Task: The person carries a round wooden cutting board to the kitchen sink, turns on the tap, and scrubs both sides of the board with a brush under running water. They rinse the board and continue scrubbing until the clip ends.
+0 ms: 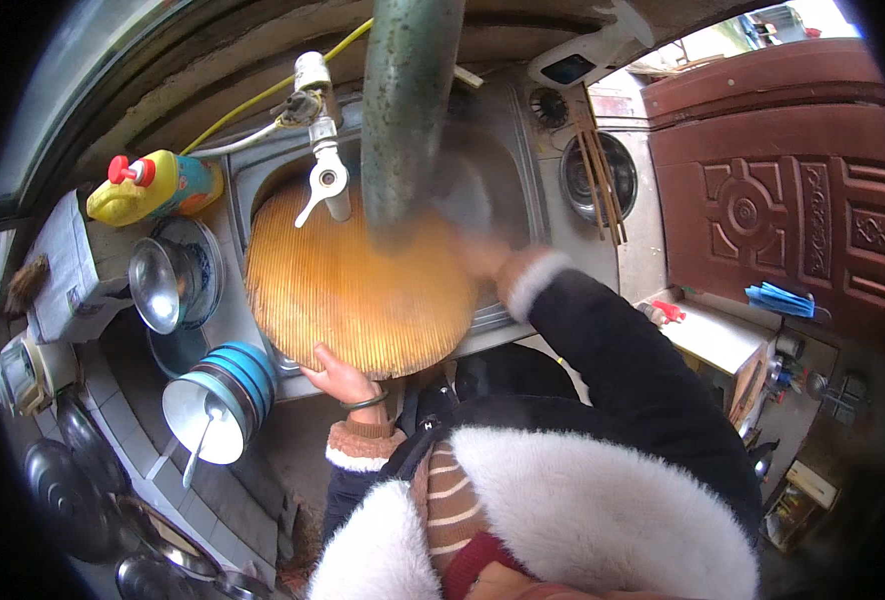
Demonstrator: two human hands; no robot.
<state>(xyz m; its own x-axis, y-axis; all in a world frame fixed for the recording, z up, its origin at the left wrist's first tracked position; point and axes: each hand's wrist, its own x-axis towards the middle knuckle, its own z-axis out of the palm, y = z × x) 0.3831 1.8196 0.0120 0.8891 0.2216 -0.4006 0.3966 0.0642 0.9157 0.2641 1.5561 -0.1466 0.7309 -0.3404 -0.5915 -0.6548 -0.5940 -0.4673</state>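
A round, ridged, yellow-brown board, seemingly of slats, lies tilted across the metal sink. With thumb on top, my left hand grips its near edge; a dark bangle circles that wrist. Over the board's right side is my right hand, blurred; whether it holds anything cannot be told. A white tap with a lever stands above the board's far left part. The large greenish pipe hides part of the sink and the board's far edge.
Left of the sink are a yellow bottle with a red cap, metal bowls and stacked blue bowls holding a spoon. Pot lids lie lower left. To the right are a metal basin with wooden sticks across it and a red-brown door.
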